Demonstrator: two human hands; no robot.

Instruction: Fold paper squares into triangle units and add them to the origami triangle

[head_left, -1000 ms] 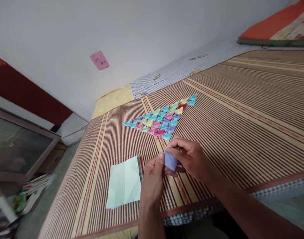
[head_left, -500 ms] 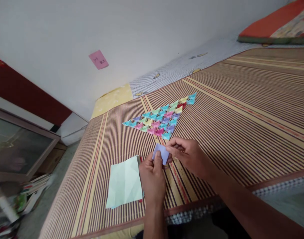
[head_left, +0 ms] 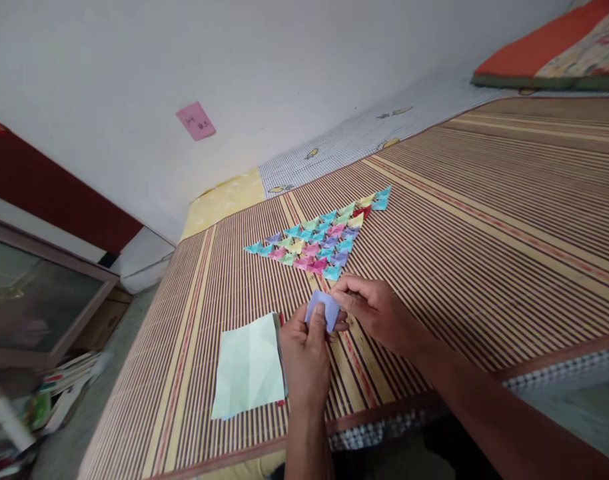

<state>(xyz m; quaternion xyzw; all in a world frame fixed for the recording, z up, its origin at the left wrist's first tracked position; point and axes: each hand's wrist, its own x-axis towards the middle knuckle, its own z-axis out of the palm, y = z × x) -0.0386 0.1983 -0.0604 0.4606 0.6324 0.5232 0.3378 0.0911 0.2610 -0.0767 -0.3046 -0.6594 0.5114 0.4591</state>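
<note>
A small folded piece of purple paper [head_left: 329, 313] is gripped in my left hand [head_left: 307, 353], the thumb pressed flat on its face and the fingers behind it. My right hand [head_left: 372, 308] is closed, with thumb and forefinger pinched at the paper's upper right corner; the fingertips partly hide that spot. Just beyond my hands, many small folded paper pieces [head_left: 312, 249] in blue, pink, green, yellow, purple and red lie in rows that form a triangle. Left of my left hand is a stack of pale green paper sheets [head_left: 249, 367] with crease lines.
Everything lies on a striped bamboo mat [head_left: 434, 220] covering a bed. A white wall [head_left: 284, 73] with a pink note [head_left: 196, 121] rises behind. Folded orange bedding [head_left: 529, 50] sits at the far right. A glass-fronted cabinet [head_left: 39, 293] stands on the left beyond the bed's edge.
My right fingertips have shifted slightly along the purple paper's upper right corner. The paper has turned a little in my left hand. The view has moved slightly.
</note>
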